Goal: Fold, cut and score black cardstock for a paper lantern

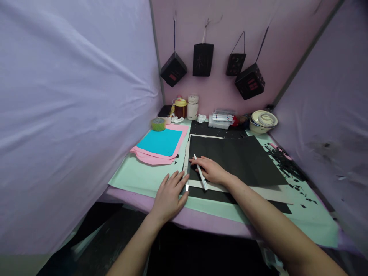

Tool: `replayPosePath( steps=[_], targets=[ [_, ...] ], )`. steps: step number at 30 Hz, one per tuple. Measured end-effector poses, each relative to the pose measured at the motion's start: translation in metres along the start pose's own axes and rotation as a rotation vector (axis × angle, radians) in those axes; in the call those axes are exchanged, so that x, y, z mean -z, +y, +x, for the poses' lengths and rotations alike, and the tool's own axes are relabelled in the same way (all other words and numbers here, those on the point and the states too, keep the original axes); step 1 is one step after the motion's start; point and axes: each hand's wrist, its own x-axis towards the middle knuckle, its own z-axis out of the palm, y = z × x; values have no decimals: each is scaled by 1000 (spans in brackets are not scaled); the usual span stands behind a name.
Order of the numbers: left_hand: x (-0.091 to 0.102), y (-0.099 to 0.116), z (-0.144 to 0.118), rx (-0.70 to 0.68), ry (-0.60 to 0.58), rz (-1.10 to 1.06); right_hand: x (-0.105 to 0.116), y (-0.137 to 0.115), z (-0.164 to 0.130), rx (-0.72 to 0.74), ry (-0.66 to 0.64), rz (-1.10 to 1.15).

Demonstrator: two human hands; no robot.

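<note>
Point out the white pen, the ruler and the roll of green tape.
white pen (200,177), head view, middle of the barrel.
ruler (185,168), head view, strip beside the left fingertips.
roll of green tape (158,124), head view, top face of the roll.

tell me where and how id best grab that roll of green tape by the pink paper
Grip the green tape roll across its outer rim, coming straight down from above. It lies flat on the table with its hole facing up, so the curved sides are free all round. The pink paper sits just in front and a jar stands behind to the right, which probably makes a side approach more awkward.
</note>
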Motion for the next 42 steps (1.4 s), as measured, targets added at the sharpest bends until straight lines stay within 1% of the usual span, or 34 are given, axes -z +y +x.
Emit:
replayPosePath(
  steps=[7, 15, 22, 27, 32, 42],
  targets=[
    [1, 3, 2, 1, 18, 19, -1, 0, 0, 6, 6, 8],
    [1, 4, 3, -27, -34, 31, -2, 1, 0, 3, 9, -4],
    [1, 5, 3, -13, -21, 29, -2, 1, 0, 2, 1, -3],
    [0, 4, 2, -15, -18, -5, -2, 1, 0, 0, -9, -17],
    [-1, 3, 2, 25, 0, -68, -2, 2, 0, 2, -6, -21],
    [-2, 3, 2, 36, -12, -65, -2, 2, 0, 1, 3, 1]
  ],
)
